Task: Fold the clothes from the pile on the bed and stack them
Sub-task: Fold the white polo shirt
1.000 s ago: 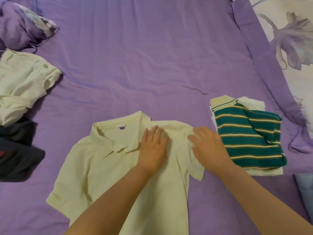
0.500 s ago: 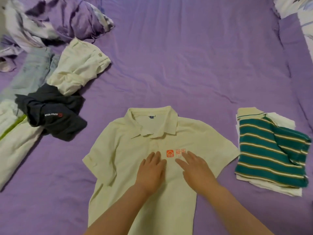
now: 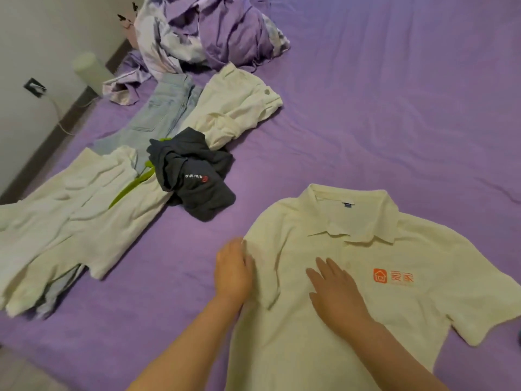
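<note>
Purple-sheeted bed carries: cream polo shirt, dark garment, pale jeans, white clothes, crumpled duvet.

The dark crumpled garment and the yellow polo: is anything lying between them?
No. The head view shows only bare purple sheet between the dark garment and the polo.

I'm seeing the left hand sliding off the chest of the pale yellow polo shirt out to its left sleeve edge, while the right hand is shifting leftward, uncovering the orange logo. The striped folded stack is dropping out of view.
</note>
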### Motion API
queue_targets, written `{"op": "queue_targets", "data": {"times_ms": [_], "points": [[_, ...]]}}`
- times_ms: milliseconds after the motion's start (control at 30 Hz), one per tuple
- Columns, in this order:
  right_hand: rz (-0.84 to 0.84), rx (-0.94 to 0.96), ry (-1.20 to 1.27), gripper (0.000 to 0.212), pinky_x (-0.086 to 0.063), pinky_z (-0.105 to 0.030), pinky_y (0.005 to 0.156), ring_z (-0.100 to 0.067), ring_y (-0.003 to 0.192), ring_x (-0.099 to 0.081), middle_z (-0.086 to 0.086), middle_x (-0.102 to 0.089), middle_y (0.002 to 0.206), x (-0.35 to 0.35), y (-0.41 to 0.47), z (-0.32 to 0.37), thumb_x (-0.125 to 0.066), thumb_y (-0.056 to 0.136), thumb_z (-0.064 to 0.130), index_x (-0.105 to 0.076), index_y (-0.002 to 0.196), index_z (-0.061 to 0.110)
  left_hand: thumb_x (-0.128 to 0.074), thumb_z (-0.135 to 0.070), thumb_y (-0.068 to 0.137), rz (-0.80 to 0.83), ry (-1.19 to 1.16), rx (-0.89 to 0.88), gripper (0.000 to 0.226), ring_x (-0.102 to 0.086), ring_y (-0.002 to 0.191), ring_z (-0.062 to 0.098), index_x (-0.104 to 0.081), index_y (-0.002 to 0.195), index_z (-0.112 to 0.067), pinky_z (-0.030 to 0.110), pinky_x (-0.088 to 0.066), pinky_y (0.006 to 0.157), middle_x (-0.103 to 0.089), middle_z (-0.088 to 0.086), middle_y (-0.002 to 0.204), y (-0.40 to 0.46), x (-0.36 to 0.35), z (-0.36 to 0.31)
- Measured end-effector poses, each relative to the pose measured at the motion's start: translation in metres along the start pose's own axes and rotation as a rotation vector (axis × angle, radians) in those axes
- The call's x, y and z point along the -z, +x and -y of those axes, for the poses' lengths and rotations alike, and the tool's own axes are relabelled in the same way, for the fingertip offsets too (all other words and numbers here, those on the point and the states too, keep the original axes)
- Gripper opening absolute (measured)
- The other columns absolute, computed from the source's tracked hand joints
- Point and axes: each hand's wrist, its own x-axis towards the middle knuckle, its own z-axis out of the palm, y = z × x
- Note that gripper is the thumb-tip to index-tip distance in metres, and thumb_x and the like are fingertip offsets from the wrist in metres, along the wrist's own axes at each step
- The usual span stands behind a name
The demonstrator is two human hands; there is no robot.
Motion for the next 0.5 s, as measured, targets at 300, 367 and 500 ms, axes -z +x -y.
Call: {"op": "queue_targets", "data": {"times_ms": [300,367,500], "points": [[0.013,0.016,-0.051,0.06,-0.02,-0.037,0.114,-0.024,0.148,-0.002,-0.001,-0.004,0.161,0.008,0.059,0.059,-0.029,0.101,0.045,-0.004,0.153,0.029,-0.064,-0.024,0.087,0.338,-0.169,0.008,0.011,-0.054,0.077,0.018,-0.062,0.085,-0.014,0.031,-0.045,0.07,-0.059,-0.003,0.078,0.054,0.016,0.031],[0.025,-0.017,-0.043,0.063,-0.014,-0.04,0.117,-0.025,0.148,0.002,-0.002,0.002,0.162,0.009,0.066,0.069,-0.025,0.1,0.051,0.002,0.152,0.032,-0.064,-0.019,0.088,0.257,-0.479,0.103,0.015,-0.047,0.065,0.012,-0.059,0.074,-0.015,0.023,-0.04,0.057,-0.053,-0.006,0.069,0.068,0.035,0.035],[0.042,0.014,-0.051,0.064,-0.008,-0.044,0.118,-0.027,0.148,0.009,-0.002,0.013,0.161,0.014,0.093,0.102,-0.018,0.097,0.058,0.012,0.15,0.036,-0.065,-0.022,0.088,0.092,-0.703,0.236,0.018,-0.05,0.066,0.007,-0.062,0.071,-0.017,0.012,-0.04,0.053,-0.057,-0.009,0.069,0.108,0.072,0.04]]}}
